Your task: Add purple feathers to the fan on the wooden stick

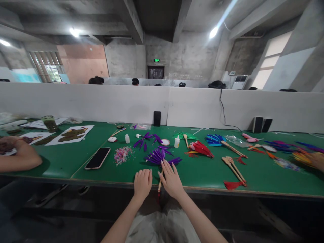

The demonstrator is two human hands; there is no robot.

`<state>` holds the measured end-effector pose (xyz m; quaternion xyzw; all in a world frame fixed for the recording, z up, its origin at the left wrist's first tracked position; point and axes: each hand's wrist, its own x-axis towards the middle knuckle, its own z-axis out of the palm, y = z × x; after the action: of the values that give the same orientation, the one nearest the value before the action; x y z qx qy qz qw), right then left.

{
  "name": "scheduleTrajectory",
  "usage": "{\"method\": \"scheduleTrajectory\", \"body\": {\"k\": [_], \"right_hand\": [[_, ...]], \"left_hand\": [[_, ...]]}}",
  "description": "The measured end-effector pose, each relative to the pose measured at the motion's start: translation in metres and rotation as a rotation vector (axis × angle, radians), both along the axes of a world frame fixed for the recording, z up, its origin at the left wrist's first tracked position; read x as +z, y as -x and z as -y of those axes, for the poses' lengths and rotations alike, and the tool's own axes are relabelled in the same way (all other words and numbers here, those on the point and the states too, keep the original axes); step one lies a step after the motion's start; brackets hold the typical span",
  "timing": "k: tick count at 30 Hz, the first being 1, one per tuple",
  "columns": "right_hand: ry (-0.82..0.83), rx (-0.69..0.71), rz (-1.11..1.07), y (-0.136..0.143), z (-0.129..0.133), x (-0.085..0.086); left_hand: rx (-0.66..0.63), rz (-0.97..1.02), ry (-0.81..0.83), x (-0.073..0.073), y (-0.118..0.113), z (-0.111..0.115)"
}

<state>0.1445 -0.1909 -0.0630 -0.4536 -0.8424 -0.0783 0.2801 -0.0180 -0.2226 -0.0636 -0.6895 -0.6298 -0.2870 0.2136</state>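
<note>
A fan of purple feathers (155,156) lies in front of me, its thin wooden handle (160,182) pointing toward the table's front edge. My right hand (172,178) rests over the fan's base with its fingers spread, the fingertips touching the lower feathers. Left of the handle, my left hand (142,183) sits on the table near the edge, fingers curled in and nothing visible in them. Loose purple feathers (144,141) lie behind the fan, beside a round white-rimmed disc (165,142). A small white glue bottle (177,141) stands to the right of the disc.
Left are a pile of small colourful pieces (122,154), a phone (98,158) and a small white bottle (127,138). Red (201,149), blue (215,139) and green fans lie right, with wooden handles (234,169) and a red tassel. Other people's arms (22,155) reach in at both sides.
</note>
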Motion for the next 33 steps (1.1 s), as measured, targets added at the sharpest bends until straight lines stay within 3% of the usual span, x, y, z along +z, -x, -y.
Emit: {"method": "scheduleTrajectory", "body": {"k": [33], "right_hand": [[0.008, 0.028, -0.005, -0.0042, 0.0022, 0.0059]], "left_hand": [[0.011, -0.006, 0.027, 0.002, 0.0002, 0.0017]]}}
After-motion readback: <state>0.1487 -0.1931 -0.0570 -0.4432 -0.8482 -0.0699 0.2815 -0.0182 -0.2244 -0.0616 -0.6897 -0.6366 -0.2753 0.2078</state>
